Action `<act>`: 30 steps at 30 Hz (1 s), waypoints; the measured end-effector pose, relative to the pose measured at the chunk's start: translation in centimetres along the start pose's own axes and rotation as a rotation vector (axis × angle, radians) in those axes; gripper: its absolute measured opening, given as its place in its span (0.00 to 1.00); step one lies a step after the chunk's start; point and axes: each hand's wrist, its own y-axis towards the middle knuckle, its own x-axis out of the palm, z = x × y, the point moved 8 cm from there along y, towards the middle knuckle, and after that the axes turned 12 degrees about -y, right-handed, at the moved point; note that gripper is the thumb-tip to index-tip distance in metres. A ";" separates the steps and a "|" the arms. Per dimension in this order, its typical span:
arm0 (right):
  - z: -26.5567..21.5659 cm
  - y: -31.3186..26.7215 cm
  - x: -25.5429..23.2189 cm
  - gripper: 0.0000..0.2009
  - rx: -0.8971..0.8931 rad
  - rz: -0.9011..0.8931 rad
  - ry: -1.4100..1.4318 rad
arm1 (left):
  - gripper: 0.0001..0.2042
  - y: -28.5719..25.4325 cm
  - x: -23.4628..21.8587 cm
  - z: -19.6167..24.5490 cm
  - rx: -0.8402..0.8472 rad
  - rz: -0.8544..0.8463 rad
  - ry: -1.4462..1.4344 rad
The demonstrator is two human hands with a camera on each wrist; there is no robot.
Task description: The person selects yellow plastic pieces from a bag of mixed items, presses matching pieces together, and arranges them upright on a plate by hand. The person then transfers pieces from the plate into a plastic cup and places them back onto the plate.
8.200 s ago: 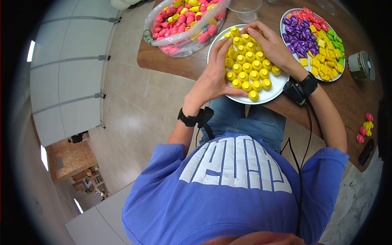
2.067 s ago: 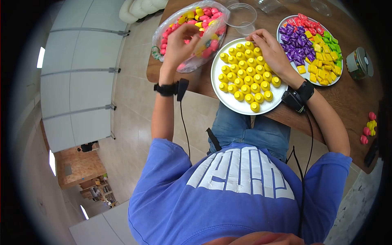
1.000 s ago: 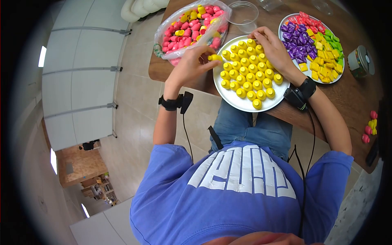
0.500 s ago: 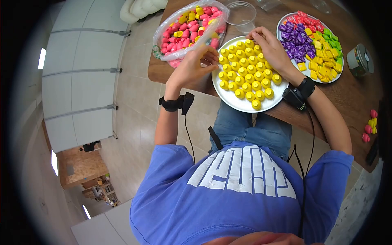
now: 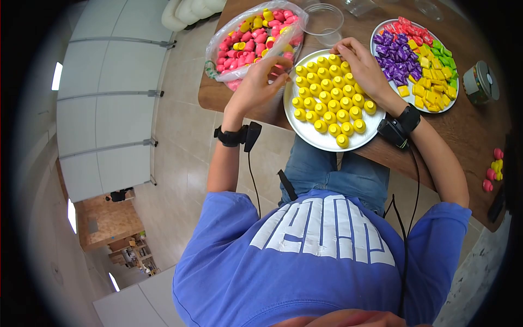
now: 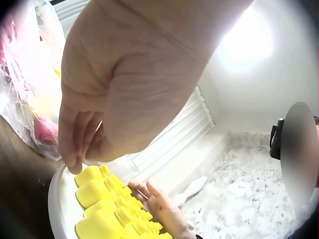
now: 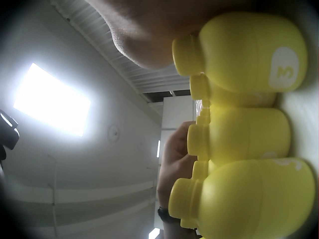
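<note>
A round white plate (image 5: 357, 143) holds many small yellow bottle-shaped pieces (image 5: 332, 97) standing upright in close rows. One piece (image 7: 254, 50) bears a white patch with the number 3 in the right wrist view. My left hand (image 5: 261, 84) is at the plate's left rim, fingers loosely bent and nothing between them. Its fingertips (image 6: 75, 168) are right beside the outermost piece in the left wrist view. My right hand (image 5: 364, 71) lies along the plate's far right side, fingers fairly straight, against the group of pieces.
Beyond the left hand sits a clear plastic bag (image 5: 215, 52) of pink and yellow pieces. A clear plastic cup (image 5: 322, 24) stands behind the plate. At right are a plate of wrapped sweets (image 5: 400, 57), a lidded jar (image 5: 479, 82) and a few loose pieces (image 5: 496, 169).
Both hands first cupped the yellow pieces. My left hand then went to the bag, brought a yellow piece to the plate's left side and let it go. My right hand stayed nearly still recently.
</note>
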 end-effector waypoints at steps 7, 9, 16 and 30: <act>-0.1 0.0 -0.1 0.17 0.003 -0.002 0.004 | 0.14 0.2 0.8 0.8 0.027 -0.032 0.004; -0.5 -0.1 -0.1 0.17 0.005 0.000 0.004 | 0.14 0.2 0.8 0.9 0.027 -0.036 0.037; -0.5 0.0 -0.2 0.16 -0.008 0.006 0.007 | 0.14 -0.3 1.5 1.1 -0.002 -0.033 -0.030; -0.5 -0.1 0.0 0.17 -0.070 -0.016 -0.075 | 0.13 -1.9 2.5 1.3 0.000 0.044 -0.087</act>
